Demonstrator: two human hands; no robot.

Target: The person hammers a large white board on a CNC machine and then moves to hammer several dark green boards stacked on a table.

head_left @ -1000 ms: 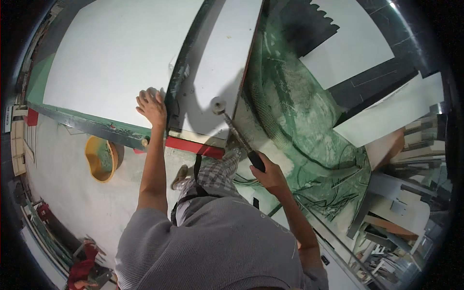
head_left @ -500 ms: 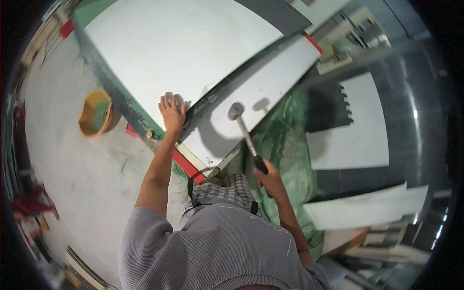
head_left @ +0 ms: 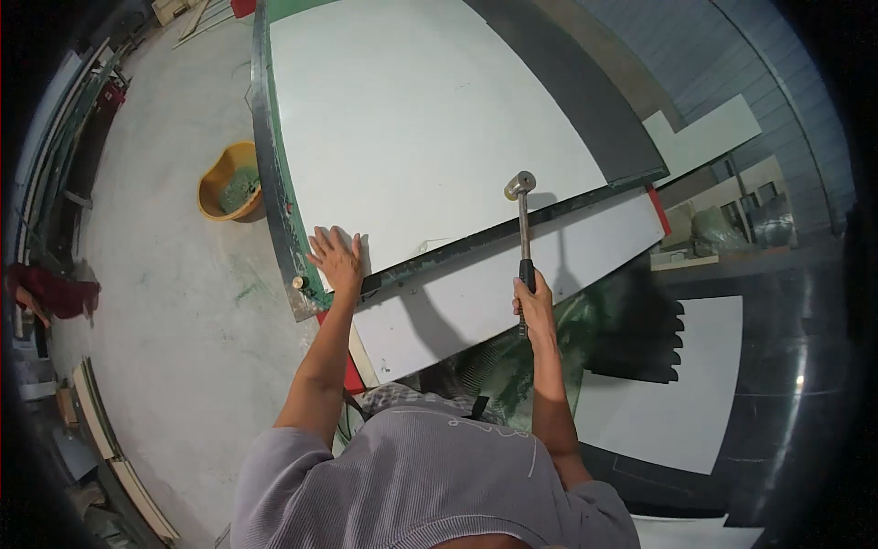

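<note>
My left hand (head_left: 337,261) lies flat with spread fingers on the near left corner of a large white sheet (head_left: 412,119). The sheet rests on a board with dark green edges (head_left: 457,245). In my right hand (head_left: 535,302) is a hammer (head_left: 524,220), gripped by its black handle, shaft pointing away from me. Its metal head is over the sheet's near edge, right of the middle; whether it touches cannot be seen. Beneath the board, a white surface (head_left: 430,316) with red corners sticks out toward me.
A yellow basin (head_left: 217,197) with greenish stuff in it stands on the floor at left. Green sheeting (head_left: 572,334) hangs by the near right side. To the right, a white sheet with a notched edge (head_left: 704,403) lies on a dark surface (head_left: 777,348).
The view has turned, so the board appears further right and straighter. The hammer has moved up and right, from above the lower white surface to the sheet's edge. My left hand stays on the corner.
</note>
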